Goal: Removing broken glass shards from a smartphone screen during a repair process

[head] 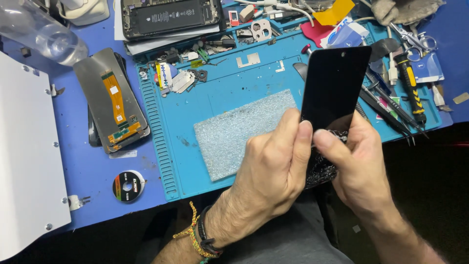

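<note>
Blue covers the tabletop (93, 166), and on it lies a turquoise repair mat (195, 112) crowded along its far edge with screws, small metal plates and loose parts. Above the mat's near right corner, both hands hold up a black phone screen (337, 83), tilted with its top end away from the person. The left hand (271, 171) pinches the screen's lower left edge, fingers together on the glass, thumb pressed against the face. The right hand (359, 168) clamps the lower right, thumb on the front; its other fingers sit behind and cannot be seen.

The screen's bottom part looks shattered, with pale crazed cracks between the two thumbs. It seems thin, light and stiff but brittle, liable to shed splinters where broken, and smooth enough to slip. The sound long edges higher up look like the safer place to take hold, away from the cracked zone.

On the mat's middle lies a grey foam pad (239, 132). Left of the mat rests another screen, back side up, with an orange ribbon cable (115, 100), and nearer the person a small tape roll (128, 186). At the mat's right end lie tweezers (391, 110) and a yellow-and-black screwdriver (409, 85). Beyond its far edge sits an opened phone (171, 17).
</note>
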